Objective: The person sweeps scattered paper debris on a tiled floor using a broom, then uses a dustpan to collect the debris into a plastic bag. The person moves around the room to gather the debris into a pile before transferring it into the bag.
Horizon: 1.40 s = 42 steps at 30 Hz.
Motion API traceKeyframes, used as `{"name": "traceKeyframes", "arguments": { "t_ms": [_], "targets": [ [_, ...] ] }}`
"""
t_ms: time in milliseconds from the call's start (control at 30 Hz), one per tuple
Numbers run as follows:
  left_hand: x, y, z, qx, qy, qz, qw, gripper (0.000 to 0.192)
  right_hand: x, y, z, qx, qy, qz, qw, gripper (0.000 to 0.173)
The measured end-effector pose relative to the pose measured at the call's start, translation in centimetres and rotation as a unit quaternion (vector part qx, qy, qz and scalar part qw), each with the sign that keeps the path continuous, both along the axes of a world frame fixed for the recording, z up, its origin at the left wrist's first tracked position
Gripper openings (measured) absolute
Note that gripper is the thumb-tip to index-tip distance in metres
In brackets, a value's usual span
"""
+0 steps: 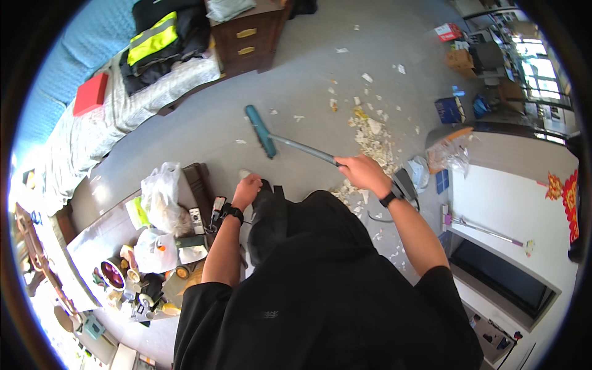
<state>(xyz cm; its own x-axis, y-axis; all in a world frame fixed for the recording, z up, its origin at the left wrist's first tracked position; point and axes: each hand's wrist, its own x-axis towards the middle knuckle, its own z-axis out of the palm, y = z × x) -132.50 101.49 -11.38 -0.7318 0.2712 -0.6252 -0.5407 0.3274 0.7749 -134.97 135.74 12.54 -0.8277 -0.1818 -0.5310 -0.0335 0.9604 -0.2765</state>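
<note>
My right hand [364,173] is closed around the grey handle [303,147] of a broom. At the far end of that handle the teal broom head [260,132] lies against the floor, left of the litter. A long pile of pale scraps [373,138] stretches along the floor beyond and beneath my right hand, with loose bits scattered around it. My left hand [249,188] hangs by my leg with its fingers curled in, and nothing shows in it. Both wrists carry black bands.
To the left stands a cluttered table [85,243] with plastic bags [162,194], a remote control [196,221] and cups. A covered sofa [138,104] and a wooden drawer cabinet [245,41] are ahead. On the right are a white cabinet [490,194], a blue box [448,110] and a mop [485,231].
</note>
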Motion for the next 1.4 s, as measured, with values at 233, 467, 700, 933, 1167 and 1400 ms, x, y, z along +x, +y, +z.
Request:
{"name": "traceKeyframes", "arguments": {
  "t_ms": [233, 467, 700, 933, 1167, 1400],
  "targets": [
    [7.0, -10.4, -1.7, -0.072, -0.079, 0.136, 0.985, 0.025, -11.0, -11.8, -6.9, -0.053, -0.069, 0.069, 0.994, 0.029],
    [17.8, -7.2, 1.1, -0.073, -0.332, 0.238, 0.91, 0.02, -16.0, -4.6, -13.1, -0.046, -0.052, 0.091, 0.993, 0.028],
    [12.7, 3.8, 1.0, -0.097, -0.235, 0.202, 0.946, 0.025, -11.0, 23.1, -15.7, -0.111, -0.116, -0.116, 0.98, 0.033],
    [-6.8, 11.9, 0.0, -0.254, -0.124, -0.055, 0.958, 0.026, 1.5, 39.3, -9.1, -0.002, -0.134, -0.302, 0.944, 0.034],
    [-22.0, 22.5, 2.8, -0.118, -0.002, -0.023, 0.993, 0.026, -0.7, 41.4, -1.8, -0.138, -0.199, -0.476, 0.846, 0.02],
    [-31.5, 29.1, 0.3, -0.187, 0.106, -0.111, 0.97, 0.024, -11.5, 43.7, 3.5, -0.249, -0.16, -0.618, 0.729, 0.032]
  ]
}}
